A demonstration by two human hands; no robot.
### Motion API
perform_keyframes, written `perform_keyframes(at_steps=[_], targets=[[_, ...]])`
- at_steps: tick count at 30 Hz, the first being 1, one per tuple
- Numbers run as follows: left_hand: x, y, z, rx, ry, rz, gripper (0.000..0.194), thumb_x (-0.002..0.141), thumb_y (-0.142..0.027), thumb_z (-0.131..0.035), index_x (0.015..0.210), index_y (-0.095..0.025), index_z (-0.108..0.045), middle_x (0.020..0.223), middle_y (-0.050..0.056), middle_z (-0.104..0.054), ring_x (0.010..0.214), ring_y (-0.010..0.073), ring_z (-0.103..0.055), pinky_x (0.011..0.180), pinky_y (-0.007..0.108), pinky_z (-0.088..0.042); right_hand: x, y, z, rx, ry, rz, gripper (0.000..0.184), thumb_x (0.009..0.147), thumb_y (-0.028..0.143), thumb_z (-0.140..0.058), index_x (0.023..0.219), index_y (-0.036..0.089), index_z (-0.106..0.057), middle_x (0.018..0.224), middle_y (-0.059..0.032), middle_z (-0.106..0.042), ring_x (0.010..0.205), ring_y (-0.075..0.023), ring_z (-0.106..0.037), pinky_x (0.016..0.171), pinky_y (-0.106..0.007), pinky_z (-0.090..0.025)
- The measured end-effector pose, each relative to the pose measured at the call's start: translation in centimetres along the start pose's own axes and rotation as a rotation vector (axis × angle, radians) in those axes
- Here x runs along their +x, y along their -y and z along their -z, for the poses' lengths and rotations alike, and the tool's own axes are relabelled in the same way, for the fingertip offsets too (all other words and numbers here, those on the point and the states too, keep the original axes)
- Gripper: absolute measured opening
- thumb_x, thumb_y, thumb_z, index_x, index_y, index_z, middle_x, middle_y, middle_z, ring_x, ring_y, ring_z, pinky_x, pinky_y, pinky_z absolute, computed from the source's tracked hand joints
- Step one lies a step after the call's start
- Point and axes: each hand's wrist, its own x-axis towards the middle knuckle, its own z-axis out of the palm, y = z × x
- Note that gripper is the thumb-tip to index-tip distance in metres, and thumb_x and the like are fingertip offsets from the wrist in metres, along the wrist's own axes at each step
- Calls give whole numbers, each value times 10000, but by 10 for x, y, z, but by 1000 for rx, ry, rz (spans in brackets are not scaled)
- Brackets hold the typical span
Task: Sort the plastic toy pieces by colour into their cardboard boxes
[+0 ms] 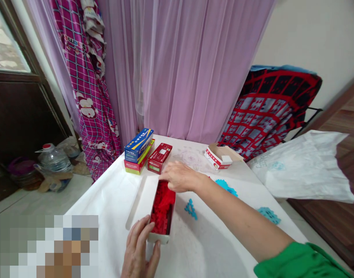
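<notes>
A long narrow cardboard box (160,238) lies open in front of me, its white lid flap (140,200) folded out to the left. Red plastic pieces (161,212) fill it. At its near left corner is my left hand (140,247), with the fingers along the side and the thumb by the near end. My right hand (178,177) reaches across to the far end, fingers bent down over the rim and closed; their tips are hidden. Right of the box lies a blue triangular toothed plastic piece (191,209).
At the back left a blue box (139,144) rests on a red and yellow box (139,164), beside a dark red box (160,157). An open white and red box (218,157) stands back right. Blue toothed pieces (268,215) lie right. A white bag (301,170) hangs by the table's right edge.
</notes>
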Motion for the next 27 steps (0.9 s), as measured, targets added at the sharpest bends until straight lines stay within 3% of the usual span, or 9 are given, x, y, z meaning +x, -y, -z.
perform_keyframes(at_steps=[4,9,13,17,27], targets=[[2,0,-1,1,-5,-7,449,864,-174,-560,1306,-197,-485,1299,150,-588,1192,231,-597,949,387,-553,-19,-7,-3,42,-169,-170,255,867,167,-527,993,212,-744,997,-60,-726,936,-199,-602,828,-310,-416],[3,-3,1,8,-18,-17,411,873,-175,-545,1282,-181,-501,1283,146,-588,1193,212,-588,942,350,-548,-43,3,-17,131,-74,-11,134,873,267,-640,943,245,-752,941,-25,-711,897,-175,-600,821,-290,-412],[3,-3,0,7,-26,-19,410,879,-181,-538,1287,-184,-498,1284,141,-585,1192,210,-585,942,352,-545,-34,15,-22,67,-50,56,223,848,302,-697,1058,237,-730,1007,-44,-706,921,-182,-584,807,-295,-404],[2,-2,-1,12,-22,-26,405,881,-176,-529,1284,-176,-499,1286,145,-580,1197,211,-577,951,355,-540,-21,24,-23,-24,50,122,142,835,271,-696,952,203,-737,958,-46,-717,893,-190,-569,754,-306,-383],[5,-5,2,3,-24,-19,389,888,-186,-523,1277,-183,-506,1283,138,-583,1193,206,-579,944,351,-544,-15,30,3,-112,112,173,121,907,235,-611,923,218,-730,953,-50,-709,918,-193,-558,741,-325,-346]])
